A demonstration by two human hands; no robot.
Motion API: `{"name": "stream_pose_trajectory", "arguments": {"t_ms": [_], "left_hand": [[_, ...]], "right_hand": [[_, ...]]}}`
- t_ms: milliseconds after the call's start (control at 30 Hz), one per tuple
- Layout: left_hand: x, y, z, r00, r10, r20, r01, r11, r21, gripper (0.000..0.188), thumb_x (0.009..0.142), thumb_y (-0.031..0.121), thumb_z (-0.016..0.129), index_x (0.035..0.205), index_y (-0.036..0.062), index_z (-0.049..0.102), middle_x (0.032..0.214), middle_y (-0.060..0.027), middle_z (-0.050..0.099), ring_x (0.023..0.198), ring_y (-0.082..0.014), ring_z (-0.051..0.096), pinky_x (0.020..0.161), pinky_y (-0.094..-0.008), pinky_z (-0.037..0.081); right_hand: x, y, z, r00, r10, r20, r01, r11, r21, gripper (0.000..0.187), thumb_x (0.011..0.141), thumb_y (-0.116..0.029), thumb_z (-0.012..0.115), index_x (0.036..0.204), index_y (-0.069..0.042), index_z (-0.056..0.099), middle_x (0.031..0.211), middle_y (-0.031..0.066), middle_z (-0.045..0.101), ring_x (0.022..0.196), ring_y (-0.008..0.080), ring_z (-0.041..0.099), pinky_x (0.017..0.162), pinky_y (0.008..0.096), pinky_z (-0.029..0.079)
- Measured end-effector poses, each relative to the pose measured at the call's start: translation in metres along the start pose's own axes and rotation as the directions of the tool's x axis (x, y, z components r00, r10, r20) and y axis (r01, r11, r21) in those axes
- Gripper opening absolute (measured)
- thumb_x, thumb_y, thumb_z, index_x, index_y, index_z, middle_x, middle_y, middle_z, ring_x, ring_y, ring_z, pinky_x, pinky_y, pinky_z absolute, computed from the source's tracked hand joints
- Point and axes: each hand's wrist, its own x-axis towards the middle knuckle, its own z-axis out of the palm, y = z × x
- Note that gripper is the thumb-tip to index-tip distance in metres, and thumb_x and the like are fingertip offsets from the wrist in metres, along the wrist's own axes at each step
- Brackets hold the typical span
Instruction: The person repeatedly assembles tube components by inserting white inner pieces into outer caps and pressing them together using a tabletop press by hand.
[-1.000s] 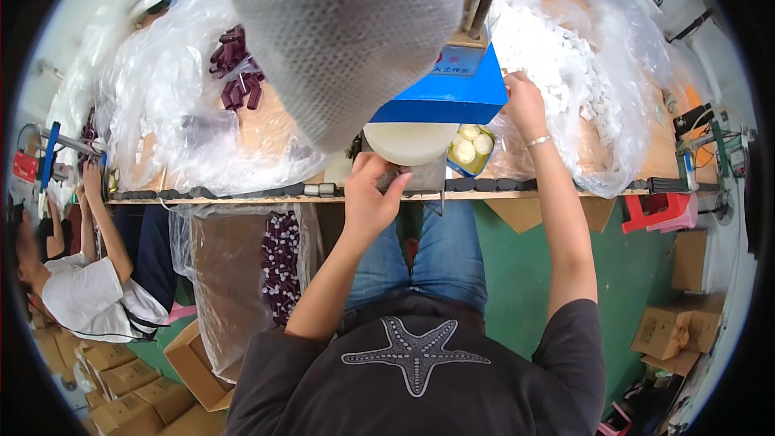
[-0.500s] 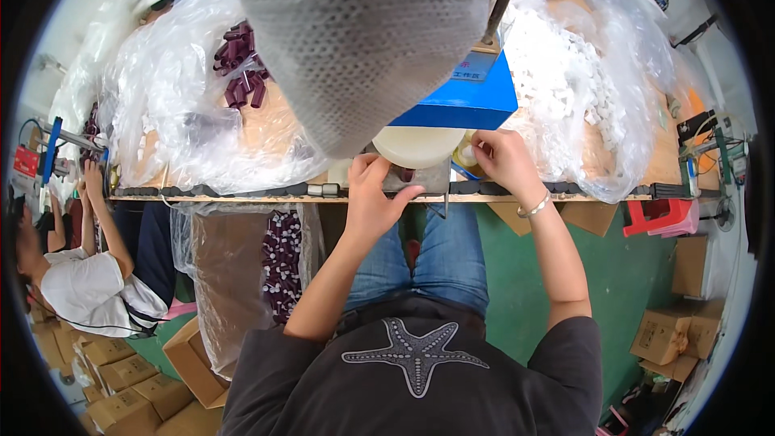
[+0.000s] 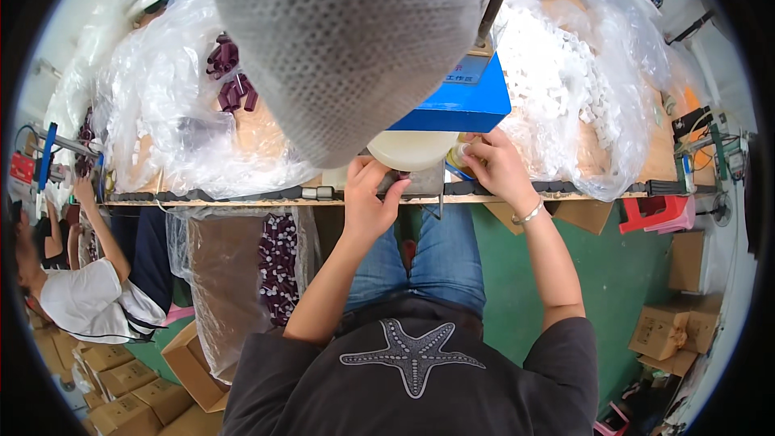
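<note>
At the bench edge, my left hand (image 3: 372,198) is closed, with its thumb drawn in against a small maroon tube (image 3: 404,175). The tube sits just under the rim of a cream rounded block (image 3: 413,148), on a grey metal plate (image 3: 425,184); its far end is hidden. My right hand (image 3: 502,166) is pinched at the right of the block, beside a small pale yellowish-white thing (image 3: 460,153). Its fingertips hide what they hold, if anything. Above the block is a blue machine housing (image 3: 460,109).
A grey mesh shape (image 3: 347,40) blocks the upper middle. Loose maroon tubes (image 3: 236,93) lie on plastic sheeting at left, white pieces (image 3: 557,73) at right. Below the bench hangs a lined container of maroon-and-white pieces (image 3: 278,266). A co-worker (image 3: 97,299) sits at far left.
My left thumb has drawn in from pointing right to rest by the maroon tube. My right hand has shifted slightly left and down, fingers still bent. The whole view has moved a little.
</note>
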Motion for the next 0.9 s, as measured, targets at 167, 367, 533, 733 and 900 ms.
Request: {"name": "stream_pose_trajectory", "arguments": {"t_ms": [167, 367, 533, 733, 900], "left_hand": [[0.0, 0.0, 0.002, 0.997, 0.074, -0.018, -0.072, 0.994, 0.08, 0.026, 0.071, 0.001, 0.073, 0.096, 0.0042, 0.066, 0.086, -0.0037, 0.066, 0.088, -0.0273, 0.054, 0.079, -0.0377, 0.045], [-0.006, -0.011, 0.004, 0.996, 0.058, -0.067, -0.058, 0.998, 0.01, 0.029, 0.069, 0.001, 0.076, 0.097, 0.0041, 0.066, 0.085, -0.0069, 0.065, 0.087, -0.0277, 0.055, 0.078, -0.038, 0.044], [-0.006, -0.013, 0.005, 0.998, 0.053, -0.046, -0.052, 0.998, 0.026, 0.031, 0.069, 0.001, 0.076, 0.098, 0.0043, 0.065, 0.087, -0.008, 0.065, 0.087, -0.028, 0.056, 0.079, -0.0382, 0.044], [-0.007, -0.011, 0.005, 0.999, 0.037, -0.04, -0.035, 0.997, 0.065, 0.033, 0.067, -0.001, 0.075, 0.098, 0.0047, 0.065, 0.09, -0.0073, 0.064, 0.091, -0.0276, 0.055, 0.082, -0.0385, 0.043], [-0.009, -0.012, 0.006, 0.999, 0.01, -0.053, -0.007, 0.998, 0.065, 0.033, 0.066, -0.002, 0.074, 0.097, 0.0047, 0.065, 0.092, -0.0076, 0.063, 0.092, -0.0279, 0.054, 0.083, -0.039, 0.043]], "right_hand": [[0.005, -0.008, -0.003, 0.999, -0.033, -0.006, 0.032, 0.986, -0.163, 0.007, 0.077, -0.007, 0.07, 0.077, -0.001, 0.066, 0.104, 0.0084, 0.057, 0.093, 0.0286, 0.056, 0.081, 0.0364, 0.049], [0.0, -0.02, -0.009, 0.972, 0.205, -0.11, -0.18, 0.962, 0.203, 0.004, 0.084, -0.004, 0.066, 0.084, 0.0, 0.066, 0.102, 0.0104, 0.06, 0.084, 0.0203, 0.062, 0.072, 0.0298, 0.05], [-0.008, -0.055, 0.02, 0.946, 0.318, -0.058, -0.138, 0.558, 0.818, 0.018, 0.085, 0.004, 0.068, 0.101, 0.004, 0.061, 0.106, 0.0101, 0.066, 0.089, 0.0102, 0.066, 0.077, 0.0217, 0.053], [0.016, -0.084, 0.045, 0.966, 0.256, -0.037, -0.136, 0.623, 0.77, 0.019, 0.08, 0.001, 0.073, 0.098, 0.001, 0.064, 0.073, -0.0028, 0.062, 0.062, 0.0004, 0.052, 0.054, 0.0167, 0.041], [0.014, -0.082, 0.051, 0.967, 0.252, -0.041, -0.147, 0.68, 0.719, 0.017, 0.079, -0.004, 0.075, 0.094, 0.0, 0.066, 0.06, -0.006, 0.055, 0.052, -0.0016, 0.044, 0.046, 0.0174, 0.034]]}}
